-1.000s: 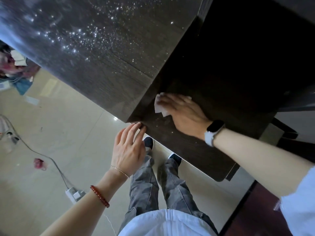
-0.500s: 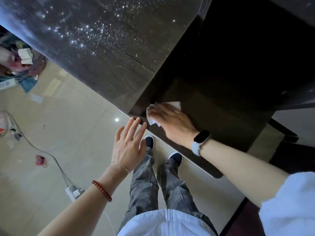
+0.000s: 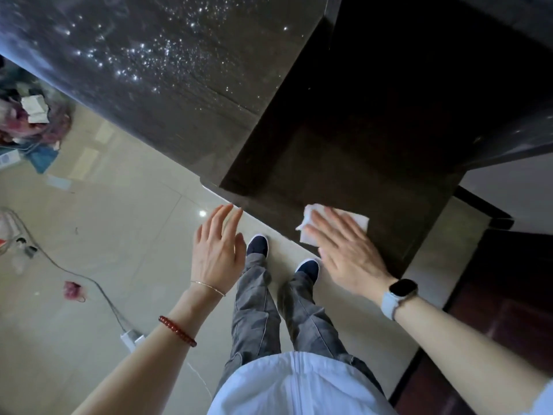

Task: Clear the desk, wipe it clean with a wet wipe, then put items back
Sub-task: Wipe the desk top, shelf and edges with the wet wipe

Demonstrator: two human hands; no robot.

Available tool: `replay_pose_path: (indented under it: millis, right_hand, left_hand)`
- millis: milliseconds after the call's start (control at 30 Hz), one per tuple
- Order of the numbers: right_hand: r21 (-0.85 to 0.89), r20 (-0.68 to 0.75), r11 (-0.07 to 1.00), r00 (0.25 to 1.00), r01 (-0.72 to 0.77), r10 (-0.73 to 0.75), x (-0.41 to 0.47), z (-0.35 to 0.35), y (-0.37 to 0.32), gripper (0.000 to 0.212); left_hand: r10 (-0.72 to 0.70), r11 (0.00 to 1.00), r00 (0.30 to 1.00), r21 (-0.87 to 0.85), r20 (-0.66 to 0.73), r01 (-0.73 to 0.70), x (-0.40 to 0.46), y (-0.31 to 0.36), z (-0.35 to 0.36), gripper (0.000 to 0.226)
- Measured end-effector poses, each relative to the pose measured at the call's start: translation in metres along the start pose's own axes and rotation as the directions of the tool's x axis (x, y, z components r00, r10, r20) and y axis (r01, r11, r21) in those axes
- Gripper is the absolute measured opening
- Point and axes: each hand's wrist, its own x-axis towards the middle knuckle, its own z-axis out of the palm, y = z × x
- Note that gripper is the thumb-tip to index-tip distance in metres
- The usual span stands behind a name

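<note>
The right hand [image 3: 344, 250] lies flat with fingers spread on the wet wipe [image 3: 335, 224], pressing it to the dark surface [image 3: 344, 163] near its front edge, likely for even contact. The left hand [image 3: 217, 247] hovers spread and empty beside that edge.

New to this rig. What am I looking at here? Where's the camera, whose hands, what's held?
There is no robot here: a person wears one wide-angle camera on the head, looking down past their own arms, legs and shoes. The dark surface is the desk. The right hand, with a watch on its wrist, presses a white wipe flat onto the desk near its front edge. The left hand holds nothing; its straight fingers reach the desk's edge, though contact is unclear. A cable and clutter lie on the floor at left.
</note>
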Motion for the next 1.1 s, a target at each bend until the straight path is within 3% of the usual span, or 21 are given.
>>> replay_pose_path:
  millis: [67, 133, 167, 200, 300, 333, 400, 467, 533, 667, 700, 733, 800, 833, 900, 1000, 1100]
  right_hand:
    - [0.048, -0.054, 0.945, 0.944, -0.323, 0.325, -0.019, -0.007, 0.028, 0.054]
    - [0.154, -0.126, 0.786, 0.777, -0.599, 0.617, -0.009, -0.008, 0.033, 0.057]
    - [0.197, -0.145, 0.739, 0.726, -0.645, 0.672, 0.005, -0.006, 0.023, 0.057]
    - [0.218, -0.156, 0.754, 0.741, -0.619, 0.654, 0.02, -0.003, 0.007, 0.056]
    - [0.146, -0.125, 0.944, 0.941, -0.297, 0.315, 0.034, 0.015, -0.055, 0.052]
    - [0.127, -0.093, 0.965, 0.966, -0.23, 0.243, 0.022, 0.017, -0.063, 0.052]
    - [0.141, -0.072, 0.963, 0.968, -0.23, 0.242, -0.012, 0.016, -0.046, 0.052]
    - [0.157, -0.087, 0.912, 0.914, -0.379, 0.395, -0.045, 0.01, -0.014, 0.053]
    - [0.173, -0.127, 0.818, 0.812, -0.548, 0.57, -0.05, -0.002, 0.025, 0.053]
    - [0.288, -0.1, 0.62, 0.621, -0.73, 0.778, 0.008, -0.028, 0.065, 0.052]
    - [0.306, -0.111, 0.637, 0.638, -0.708, 0.762, 0.016, -0.03, 0.062, 0.051]
    - [0.303, -0.131, 0.707, 0.706, -0.64, 0.696, 0.018, -0.027, 0.051, 0.051]
    - [0.251, -0.11, 0.88, 0.892, -0.402, 0.439, 0.006, -0.011, 0.013, 0.05]
    - [0.227, -0.073, 0.932, 0.95, -0.282, 0.305, -0.007, -0.004, -0.005, 0.049]
    - [0.194, -0.042, 0.968, 0.984, -0.16, 0.171, -0.032, 0.003, -0.011, 0.047]
    - [0.131, -0.076, 0.925, 0.927, -0.355, 0.367, -0.045, -0.009, 0.024, 0.049]
    - [0.214, -0.111, 0.738, 0.735, -0.64, 0.669, -0.028, -0.029, 0.062, 0.052]
  left_hand:
    - [0.042, 0.999, 0.997, 0.001, 0.062, -0.042, -0.001, 0.014, 0.003, 0.043]
    - [0.063, 0.998, 0.993, 0.006, 0.104, -0.064, 0.002, 0.025, 0.008, 0.045]
    - [0.066, 0.998, 0.991, 0.002, 0.112, -0.067, 0.004, 0.029, 0.01, 0.046]
    - [0.064, 0.998, 0.992, -0.012, 0.112, -0.063, 0.006, 0.032, 0.011, 0.047]
    - [0.058, 0.997, 0.995, -0.057, 0.076, -0.053, 0.013, 0.031, 0.005, 0.047]
    - [0.065, 0.996, 0.996, -0.069, 0.066, -0.061, 0.016, 0.03, 0.002, 0.046]
    - [0.1, 0.993, 0.993, -0.072, 0.056, -0.096, 0.022, 0.032, -0.002, 0.045]
    - [0.175, 0.983, 0.983, -0.074, 0.058, -0.17, 0.03, 0.041, 0.0, 0.045]
    - [0.226, 0.973, 0.971, -0.07, 0.083, -0.221, 0.042, 0.058, 0.01, 0.046]
    - [0.232, 0.971, 0.961, 0.019, 0.15, -0.237, 0.074, 0.092, 0.03, 0.057]
    - [0.226, 0.972, 0.962, 0.03, 0.155, -0.233, 0.084, 0.099, 0.034, 0.06]
    - [0.212, 0.976, 0.966, 0.025, 0.151, -0.218, 0.093, 0.102, 0.035, 0.061]
    - [0.154, 0.988, 0.981, -0.025, 0.115, -0.152, 0.11, 0.107, 0.031, 0.06]
    - [0.119, 0.992, 0.988, -0.044, 0.096, -0.115, 0.116, 0.107, 0.029, 0.059]
    - [0.106, 0.994, 0.991, -0.014, 0.082, -0.105, 0.121, 0.101, 0.027, 0.06]
    - [0.151, 0.982, 0.976, 0.091, 0.157, -0.167, 0.118, 0.093, 0.031, 0.075]
    - [0.116, 0.981, 0.972, 0.132, 0.205, -0.145, 0.116, 0.092, 0.038, 0.082]
